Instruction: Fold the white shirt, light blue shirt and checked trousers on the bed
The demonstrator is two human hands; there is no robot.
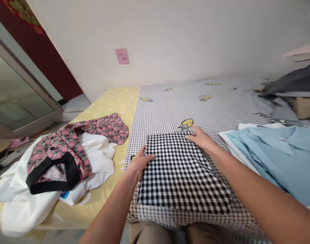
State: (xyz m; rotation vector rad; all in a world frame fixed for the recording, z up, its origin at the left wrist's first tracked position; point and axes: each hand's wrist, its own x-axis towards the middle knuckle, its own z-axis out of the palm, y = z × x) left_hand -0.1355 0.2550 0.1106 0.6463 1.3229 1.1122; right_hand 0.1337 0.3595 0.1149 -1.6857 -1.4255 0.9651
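A black-and-white checked garment (182, 169), folded into a flat near-rectangle, lies in front of me on the bed; its exact kind does not show. My left hand (141, 161) grips its left edge, thumb on top and the other fingers at the side, partly hidden. At the far right corner, my right hand (202, 137) holds the cloth with the thumb on its edge. The right index finger reaches just past that edge, and the remaining fingers are mostly out of sight. Some creases run across the garment's right side.
Left of me, a pink floral garment with a black band (60, 149) lies over crumpled white cloth (25, 210) on yellow bedding (101, 203). A folded light-blue shirt (277, 152) rests at right, before piled dark clothes (294, 81). Behind the checked sheet (165, 112) stands a wall (170, 40).
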